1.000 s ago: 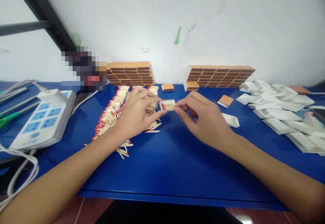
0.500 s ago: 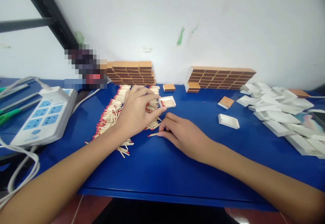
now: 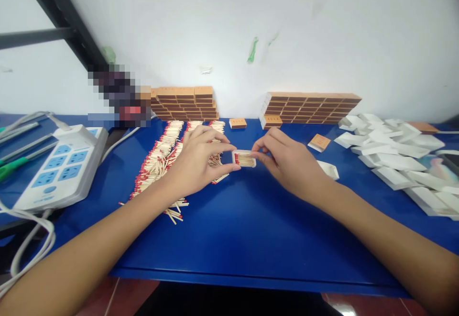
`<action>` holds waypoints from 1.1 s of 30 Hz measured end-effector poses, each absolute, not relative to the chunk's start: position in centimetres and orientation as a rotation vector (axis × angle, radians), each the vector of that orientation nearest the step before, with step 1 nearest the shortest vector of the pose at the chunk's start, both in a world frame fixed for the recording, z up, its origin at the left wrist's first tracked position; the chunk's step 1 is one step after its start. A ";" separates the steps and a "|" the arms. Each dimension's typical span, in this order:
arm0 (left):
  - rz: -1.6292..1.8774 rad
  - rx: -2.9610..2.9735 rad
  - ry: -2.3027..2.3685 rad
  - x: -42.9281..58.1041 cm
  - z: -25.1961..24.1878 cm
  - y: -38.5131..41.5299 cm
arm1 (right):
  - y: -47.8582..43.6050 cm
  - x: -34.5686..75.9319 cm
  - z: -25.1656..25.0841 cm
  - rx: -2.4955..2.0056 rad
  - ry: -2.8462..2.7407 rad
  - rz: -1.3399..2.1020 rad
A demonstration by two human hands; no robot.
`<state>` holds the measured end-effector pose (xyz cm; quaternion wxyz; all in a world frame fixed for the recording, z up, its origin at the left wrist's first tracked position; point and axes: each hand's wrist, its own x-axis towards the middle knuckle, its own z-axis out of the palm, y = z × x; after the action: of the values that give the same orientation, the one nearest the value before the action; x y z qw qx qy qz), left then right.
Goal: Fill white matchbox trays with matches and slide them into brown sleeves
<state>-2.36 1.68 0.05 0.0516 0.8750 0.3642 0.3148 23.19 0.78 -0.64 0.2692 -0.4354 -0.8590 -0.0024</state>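
1 tray (image 3: pixel 245 165) of matches (image 3: pixel 244 158) is gripped by the left hand (image 3: pixel 195 158), likely for steadiness, the right hand's (image 3: pixel 287 156) fingers pinched at its opposite end, hold unclear

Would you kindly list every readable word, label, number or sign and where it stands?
None is readable.
Middle matchbox: print too small.
Matchbox at the right stack: print too small.
Matchbox beyond the right hand: reddish print, blurred.
Left stack: print too small.
Power strip: nothing legible.

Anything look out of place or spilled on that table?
Yes: a few loose matches lie crisscrossed at the near end of the left match row, their heads pointing different ways, unlike the mostly aligned row.
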 end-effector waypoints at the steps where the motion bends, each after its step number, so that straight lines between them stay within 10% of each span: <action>1: 0.964 2.651 1.107 -2.3 0.1 1.7 | 0.7 23.0 -0.7 -1.152 -2.311 0.019; 33: 0.994 2.648 1.009 -2.4 -0.2 1.8 | 0.5 23.1 -0.7 -1.103 -2.293 0.229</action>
<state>-2.37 1.79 -0.19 0.0691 0.8797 0.3351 0.3302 23.11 0.53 -0.72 0.2891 -0.4133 -0.8593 0.0856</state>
